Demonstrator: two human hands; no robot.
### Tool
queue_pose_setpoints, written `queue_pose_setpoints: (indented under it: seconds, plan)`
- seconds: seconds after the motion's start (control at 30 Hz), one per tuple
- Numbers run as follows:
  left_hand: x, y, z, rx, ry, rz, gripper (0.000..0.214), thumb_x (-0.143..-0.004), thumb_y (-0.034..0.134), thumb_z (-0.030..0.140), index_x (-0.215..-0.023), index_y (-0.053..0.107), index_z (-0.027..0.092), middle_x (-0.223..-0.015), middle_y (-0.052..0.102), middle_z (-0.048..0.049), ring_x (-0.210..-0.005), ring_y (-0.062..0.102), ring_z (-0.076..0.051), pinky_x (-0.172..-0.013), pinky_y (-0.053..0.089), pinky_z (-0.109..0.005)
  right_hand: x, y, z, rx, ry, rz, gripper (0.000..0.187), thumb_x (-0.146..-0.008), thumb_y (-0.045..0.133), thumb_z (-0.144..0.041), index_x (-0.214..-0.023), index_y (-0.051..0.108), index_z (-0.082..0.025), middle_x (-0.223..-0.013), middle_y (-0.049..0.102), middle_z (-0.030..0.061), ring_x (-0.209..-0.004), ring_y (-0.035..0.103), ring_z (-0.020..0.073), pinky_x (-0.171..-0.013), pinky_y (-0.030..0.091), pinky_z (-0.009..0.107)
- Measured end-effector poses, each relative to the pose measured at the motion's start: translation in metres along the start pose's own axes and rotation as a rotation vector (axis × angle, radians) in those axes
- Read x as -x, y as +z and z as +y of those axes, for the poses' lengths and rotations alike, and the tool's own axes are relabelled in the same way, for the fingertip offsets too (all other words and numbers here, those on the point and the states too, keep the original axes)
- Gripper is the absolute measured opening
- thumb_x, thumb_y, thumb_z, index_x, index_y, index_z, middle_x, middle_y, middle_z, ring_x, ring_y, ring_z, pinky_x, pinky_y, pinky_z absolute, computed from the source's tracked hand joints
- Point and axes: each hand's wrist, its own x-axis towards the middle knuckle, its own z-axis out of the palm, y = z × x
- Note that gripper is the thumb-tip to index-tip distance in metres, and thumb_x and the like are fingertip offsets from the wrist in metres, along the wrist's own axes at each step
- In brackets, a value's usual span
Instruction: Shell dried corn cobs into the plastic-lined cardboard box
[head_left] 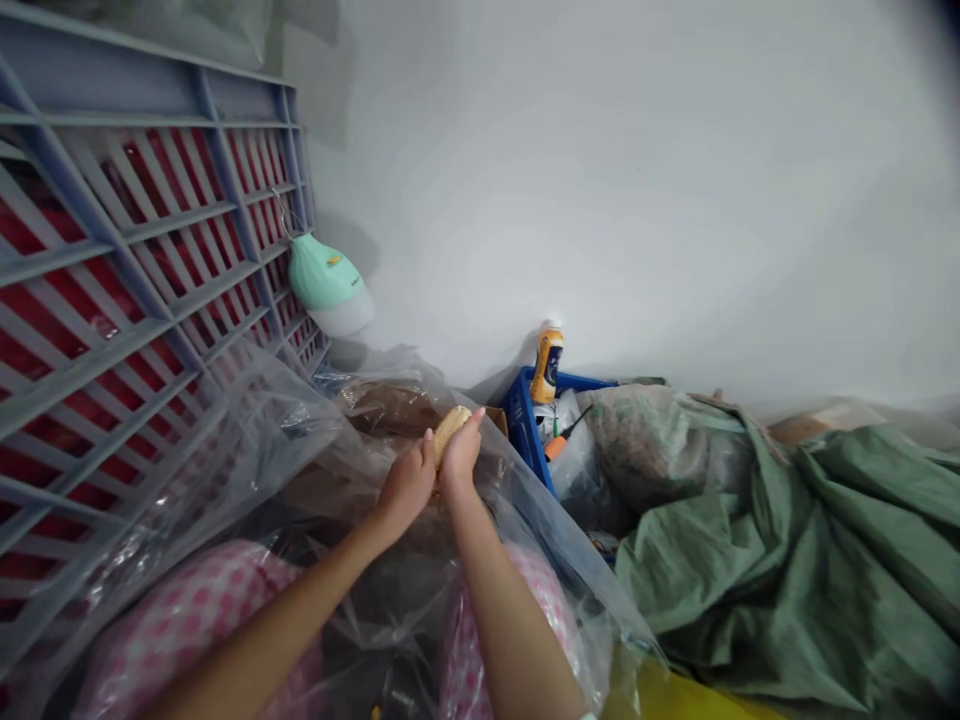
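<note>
Both my hands are raised together over a large clear plastic bag (247, 450). My left hand (406, 487) and my right hand (459, 455) are closed on a small tan, oblong object (448, 428) that looks like a roll of tape or a piece of wood; I cannot tell which. Brown material (390, 405) lies under the plastic just behind my hands. Pink checked cloth (187, 610) shows through the bag near my forearms.
Grey-blue slatted crates (142, 250) with red contents stand at the left, a mint-green device (328, 283) hanging from them. A blue crate (525, 420) holds an orange-yellow bottle (547, 362) and white bags. Green tarp (787, 560) covers the right. A white wall is behind.
</note>
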Motion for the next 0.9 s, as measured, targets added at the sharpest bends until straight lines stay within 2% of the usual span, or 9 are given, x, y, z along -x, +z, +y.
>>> queue_pose_setpoints:
  seconds: [0.1,0.2,0.33,0.4,0.47,0.53,0.6,0.8,0.9]
  plan:
    - [0.004,0.004,-0.002,-0.043,-0.061,-0.014,0.045,-0.08,0.037,0.049,-0.051,0.059,0.021,-0.051,0.06,-0.0089,-0.071,0.062,-0.027,-0.062,0.04,-0.03,0.002,-0.004,-0.005,0.015,0.128,0.092,0.073,-0.085,0.004,-0.055,-0.078,0.062,-0.013,-0.089,0.066,0.0202,-0.082,0.063,0.0263,-0.067,0.044,0.033]
    - [0.005,0.005,-0.002,-0.093,-0.128,-0.04,0.053,-0.083,0.026,0.051,-0.056,0.06,0.02,-0.055,0.062,-0.0095,-0.072,0.062,-0.026,-0.061,0.04,-0.03,0.005,-0.007,-0.009,-0.006,0.142,0.119,0.063,-0.086,0.012,-0.054,-0.067,0.059,-0.016,-0.085,0.066,0.0181,-0.079,0.062,0.0263,-0.068,0.043,0.033]
    - [0.003,0.007,-0.003,-0.132,-0.174,-0.075,0.056,-0.084,0.019,0.05,-0.06,0.059,0.019,-0.062,0.064,-0.0094,-0.076,0.062,-0.024,-0.063,0.04,-0.028,0.007,-0.008,-0.008,-0.057,0.123,0.146,0.058,-0.086,0.014,-0.053,-0.056,0.051,-0.019,-0.076,0.066,0.0147,-0.07,0.06,0.0245,-0.063,0.042,0.032]
    - [0.003,0.007,-0.003,-0.126,-0.23,-0.08,0.055,-0.084,0.018,0.05,-0.058,0.055,0.019,-0.055,0.06,-0.0074,-0.067,0.061,-0.023,-0.057,0.039,-0.028,0.006,-0.007,-0.006,-0.089,0.113,0.152,0.056,-0.085,0.016,-0.052,-0.053,0.049,-0.02,-0.072,0.065,0.0131,-0.066,0.058,0.0233,-0.061,0.041,0.031]
    - [0.004,0.008,-0.001,-0.058,-0.346,-0.114,0.057,-0.083,0.014,0.055,-0.056,0.051,0.02,-0.043,0.051,-0.0032,-0.048,0.055,-0.019,-0.046,0.036,-0.027,0.005,-0.008,-0.005,-0.131,0.096,0.148,0.056,-0.086,0.016,-0.051,-0.052,0.048,-0.021,-0.067,0.064,0.0104,-0.063,0.056,0.0212,-0.059,0.04,0.03]
    - [0.005,0.008,0.001,0.042,-0.445,-0.158,0.06,-0.081,0.01,0.06,-0.054,0.046,0.02,-0.034,0.041,0.0011,-0.032,0.042,-0.015,-0.037,0.029,-0.026,0.002,-0.008,-0.004,-0.175,0.079,0.135,0.056,-0.086,0.016,-0.051,-0.051,0.047,-0.021,-0.061,0.062,0.0077,-0.06,0.054,0.0196,-0.058,0.039,0.029]
    - [0.006,0.008,0.003,0.125,-0.48,-0.179,0.062,-0.078,0.009,0.065,-0.052,0.043,0.02,-0.031,0.037,0.003,-0.026,0.034,-0.012,-0.033,0.024,-0.024,-0.001,-0.007,-0.002,-0.218,0.083,0.114,0.056,-0.086,0.018,-0.053,-0.051,0.048,-0.022,-0.058,0.061,0.0063,-0.059,0.054,0.0191,-0.058,0.038,0.028]
    - [0.001,-0.002,0.012,0.216,-0.514,-0.28,0.064,-0.075,0.013,0.07,-0.055,0.045,0.018,-0.034,0.041,0.003,-0.025,0.031,-0.009,-0.032,0.02,-0.021,-0.012,-0.004,0.009,-0.379,0.198,-0.08,0.059,-0.086,0.009,-0.055,-0.058,0.049,-0.021,-0.058,0.061,0.0048,-0.055,0.058,0.0183,-0.053,0.042,0.029]
    - [-0.005,-0.009,0.015,0.182,-0.497,-0.281,0.061,-0.078,0.016,0.066,-0.058,0.048,0.018,-0.036,0.043,0.0022,-0.026,0.032,-0.008,-0.032,0.021,-0.021,-0.014,-0.009,0.01,-0.414,0.195,-0.157,0.061,-0.084,0.01,-0.059,-0.061,0.052,-0.02,-0.059,0.062,0.0061,-0.055,0.059,0.0191,-0.051,0.042,0.03]
